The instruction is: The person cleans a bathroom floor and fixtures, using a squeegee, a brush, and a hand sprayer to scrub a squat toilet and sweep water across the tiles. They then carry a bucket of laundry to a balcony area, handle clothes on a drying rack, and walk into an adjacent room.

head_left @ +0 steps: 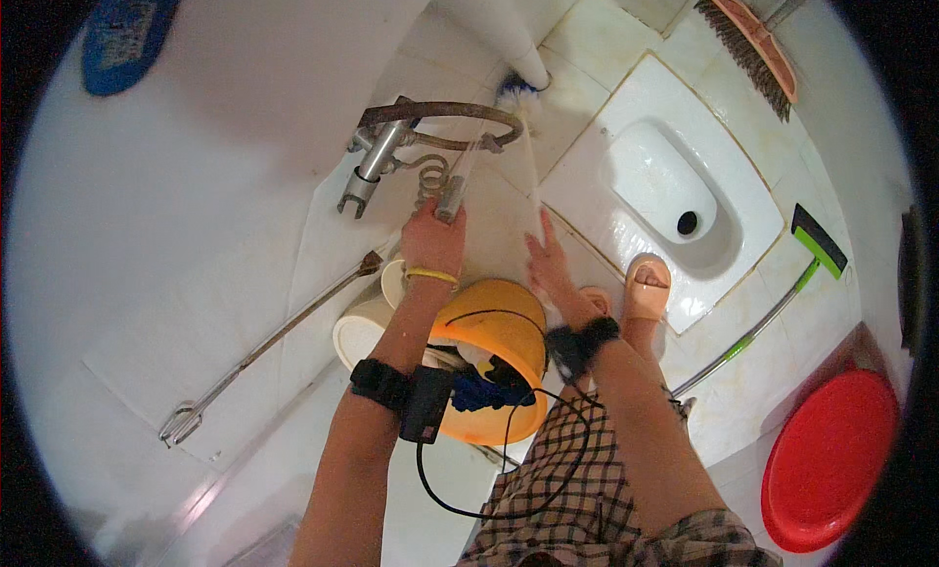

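Note:
My left hand [433, 246] is closed around a silver hand sprayer [450, 199], with a coiled metal hose [431, 176] beside it. Thin streaks, apparently water, run from the sprayer toward a brush head [518, 95] with white and blue bristles, near the foot of a white pipe. A slim pale brush handle [532, 166] leads from that head back to my right hand [550, 270], whose fingers lie along its near end. Below my hands stands an orange bucket [499, 308] holding dark blue cloth and other items I cannot make out.
Metal wall plumbing [381, 151] with a brown hose juts out at left. A white squat toilet [675, 195] is set in the floor at right. A broom [758, 48], a green squeegee [820, 244] and a red basin [829, 459] line the right side. Cream buckets [357, 332] sit beside the orange one.

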Motion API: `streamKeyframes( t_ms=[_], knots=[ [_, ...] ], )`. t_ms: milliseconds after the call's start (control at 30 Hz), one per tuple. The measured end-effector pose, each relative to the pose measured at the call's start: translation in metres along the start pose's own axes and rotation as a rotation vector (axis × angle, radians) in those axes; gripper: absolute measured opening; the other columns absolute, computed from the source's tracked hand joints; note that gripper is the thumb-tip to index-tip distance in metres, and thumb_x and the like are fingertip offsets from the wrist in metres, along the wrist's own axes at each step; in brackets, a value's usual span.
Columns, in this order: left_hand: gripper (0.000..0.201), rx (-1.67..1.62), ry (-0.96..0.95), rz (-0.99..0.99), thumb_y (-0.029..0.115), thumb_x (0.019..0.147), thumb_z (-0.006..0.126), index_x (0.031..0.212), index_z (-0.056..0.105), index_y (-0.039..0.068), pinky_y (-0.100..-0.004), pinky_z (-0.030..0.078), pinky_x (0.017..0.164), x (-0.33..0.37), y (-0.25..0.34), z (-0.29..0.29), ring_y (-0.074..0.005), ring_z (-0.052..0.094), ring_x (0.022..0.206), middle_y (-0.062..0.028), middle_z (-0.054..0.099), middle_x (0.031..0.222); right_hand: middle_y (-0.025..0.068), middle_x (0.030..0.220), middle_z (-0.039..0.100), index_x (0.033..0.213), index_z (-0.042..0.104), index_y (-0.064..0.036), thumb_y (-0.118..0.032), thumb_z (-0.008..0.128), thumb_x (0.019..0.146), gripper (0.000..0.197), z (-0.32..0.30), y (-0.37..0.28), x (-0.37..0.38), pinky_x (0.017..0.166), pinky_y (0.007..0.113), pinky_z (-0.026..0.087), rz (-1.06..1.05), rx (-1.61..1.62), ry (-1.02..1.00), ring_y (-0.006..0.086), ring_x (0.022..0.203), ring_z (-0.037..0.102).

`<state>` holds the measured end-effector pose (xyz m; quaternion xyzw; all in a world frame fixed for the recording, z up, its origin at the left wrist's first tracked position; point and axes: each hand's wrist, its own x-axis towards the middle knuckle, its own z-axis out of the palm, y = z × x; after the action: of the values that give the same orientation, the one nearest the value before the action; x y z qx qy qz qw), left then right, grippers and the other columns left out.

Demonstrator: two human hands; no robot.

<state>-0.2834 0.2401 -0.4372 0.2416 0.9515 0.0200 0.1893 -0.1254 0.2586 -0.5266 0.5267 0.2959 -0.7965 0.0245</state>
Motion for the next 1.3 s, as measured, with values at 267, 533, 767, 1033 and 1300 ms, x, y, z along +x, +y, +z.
streamKeyframes(
  t_ms=[267, 533, 767, 1033, 1300],
  knots=[
    [0.032, -0.164, 0.066, 0.068, 0.028, 0.065, 0.063, 0.080, 0.059, -0.001, -0.0393, 0.046, 0.060, -0.034, -0.035, -0.007, -0.0338, 0.058, 0.068, -0.0189, 0.059, 0.070, 0.0199, 0.068, 0.051, 0.129, 0.023, -0.0051, -0.017, 0.045, 0.083, 0.052, -0.095, 0.039, -0.030, 0.064, 0.039, 0.044, -0.335, -0.746, 0.007, 0.0310, 0.066, 0.051],
    [0.028, -0.099, -0.082, 0.077, 0.026, 0.065, 0.063, 0.079, 0.059, 0.003, -0.0398, 0.046, 0.059, -0.036, -0.011, -0.006, -0.0324, 0.058, 0.067, -0.0179, 0.059, 0.070, 0.0218, 0.089, 0.051, 0.128, 0.026, -0.0133, -0.015, 0.043, 0.082, 0.049, -0.126, 0.098, -0.048, 0.063, 0.042, 0.044, -0.693, -0.968, -0.017, 0.0347, 0.076, 0.053],
    [0.031, 0.095, -0.184, 0.055, 0.031, 0.066, 0.061, 0.083, 0.059, 0.005, -0.0399, 0.047, 0.063, -0.032, 0.023, 0.000, -0.0320, 0.058, 0.070, -0.0173, 0.059, 0.072, 0.0269, 0.108, 0.044, 0.128, 0.022, -0.0110, -0.017, 0.045, 0.082, 0.052, -0.134, -0.009, 0.011, 0.058, 0.041, 0.046, -0.199, -0.840, -0.076, 0.0361, 0.063, 0.055],
    [0.036, 0.160, -0.209, 0.060, 0.036, 0.067, 0.059, 0.083, 0.060, 0.003, -0.0411, 0.048, 0.065, -0.022, 0.053, -0.001, -0.0329, 0.058, 0.073, -0.0177, 0.060, 0.077, 0.0066, 0.051, 0.046, 0.133, 0.015, -0.0234, -0.024, 0.040, 0.085, 0.054, -0.218, -0.049, -0.098, 0.032, 0.028, 0.040, 0.265, -0.621, 0.043, 0.0131, 0.034, 0.041],
    [0.041, 0.272, -0.065, -0.107, 0.039, 0.067, 0.058, 0.080, 0.060, 0.000, -0.0425, 0.048, 0.065, 0.023, 0.072, 0.005, -0.0344, 0.059, 0.074, -0.0203, 0.059, 0.078, 0.0157, 0.061, 0.054, 0.131, 0.019, -0.0251, -0.023, 0.041, 0.086, 0.050, -0.249, -0.122, -0.056, 0.047, 0.039, 0.047, -0.308, -0.933, 0.249, 0.0282, 0.046, 0.052]
  ],
)
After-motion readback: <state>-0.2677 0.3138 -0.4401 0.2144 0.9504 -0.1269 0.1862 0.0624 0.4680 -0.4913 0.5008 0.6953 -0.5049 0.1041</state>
